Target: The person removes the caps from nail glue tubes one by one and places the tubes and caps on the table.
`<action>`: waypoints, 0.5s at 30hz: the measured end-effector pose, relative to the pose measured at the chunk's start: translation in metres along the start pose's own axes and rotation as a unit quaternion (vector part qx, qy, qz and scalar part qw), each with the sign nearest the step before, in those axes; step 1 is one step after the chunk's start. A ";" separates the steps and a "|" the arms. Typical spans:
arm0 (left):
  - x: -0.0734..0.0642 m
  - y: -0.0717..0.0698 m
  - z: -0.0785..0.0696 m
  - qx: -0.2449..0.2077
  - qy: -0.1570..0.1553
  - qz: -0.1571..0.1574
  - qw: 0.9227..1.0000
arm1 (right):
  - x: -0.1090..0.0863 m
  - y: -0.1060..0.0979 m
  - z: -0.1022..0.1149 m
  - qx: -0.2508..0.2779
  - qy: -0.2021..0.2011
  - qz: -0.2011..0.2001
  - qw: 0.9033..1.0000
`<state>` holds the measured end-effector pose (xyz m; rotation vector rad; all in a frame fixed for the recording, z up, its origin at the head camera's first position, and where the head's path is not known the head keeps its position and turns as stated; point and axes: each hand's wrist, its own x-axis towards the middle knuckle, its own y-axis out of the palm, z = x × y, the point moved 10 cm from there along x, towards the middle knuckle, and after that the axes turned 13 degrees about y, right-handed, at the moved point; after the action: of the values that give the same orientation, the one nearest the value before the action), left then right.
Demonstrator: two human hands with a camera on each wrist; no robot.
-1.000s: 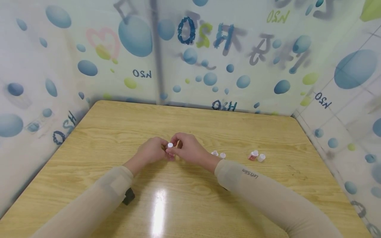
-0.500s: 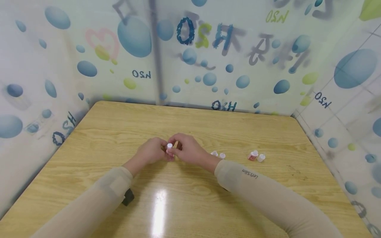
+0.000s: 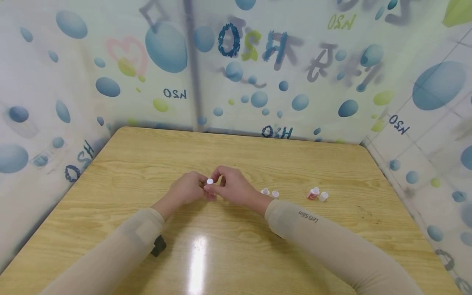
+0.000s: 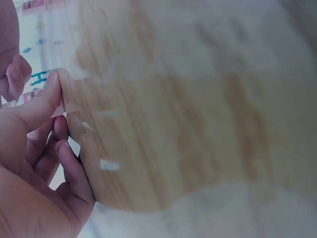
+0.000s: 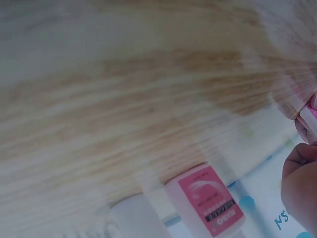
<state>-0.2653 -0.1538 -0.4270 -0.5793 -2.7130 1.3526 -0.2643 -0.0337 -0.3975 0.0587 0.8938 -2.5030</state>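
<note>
Near the middle of the table (image 3: 236, 233), my left hand (image 3: 187, 189) holds a small pink-labelled bottle (image 4: 60, 107) upright, low down between thumb and fingers. My right hand (image 3: 232, 186) pinches the same bottle near its top with thumb and index finger, just below the white cap (image 3: 209, 181). Most of the bottle is hidden behind the fingers. To the right of the hands, another small bottle with a pink label (image 5: 210, 201) stands beside a white cap-like piece (image 5: 136, 215).
Farther right, a red-labelled small bottle (image 3: 314, 193) stands beside a white cap-like piece (image 3: 323, 196). A black object (image 3: 159, 246) lies partly hidden by the left sleeve. Patterned walls (image 3: 236, 102) enclose the back and sides of the table.
The right thumb and index finger shift slightly around the bottle's top. Both hands and the bottle stay in nearly the same place; the other bottles have not moved.
</note>
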 end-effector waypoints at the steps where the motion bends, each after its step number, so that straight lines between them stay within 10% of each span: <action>1: 0.000 0.000 0.000 0.000 0.000 -0.001 1.000 | 0.000 0.000 0.000 -0.001 -0.003 0.002 1.000; 15: 0.002 0.000 0.003 0.003 0.004 -0.006 1.000 | -0.003 0.009 0.012 -0.019 -0.091 0.037 0.995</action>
<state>-0.2675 -0.1550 -0.4293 -0.5668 -2.7013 1.3514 -0.2568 -0.0456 -0.3928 -0.1435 0.8473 -2.3780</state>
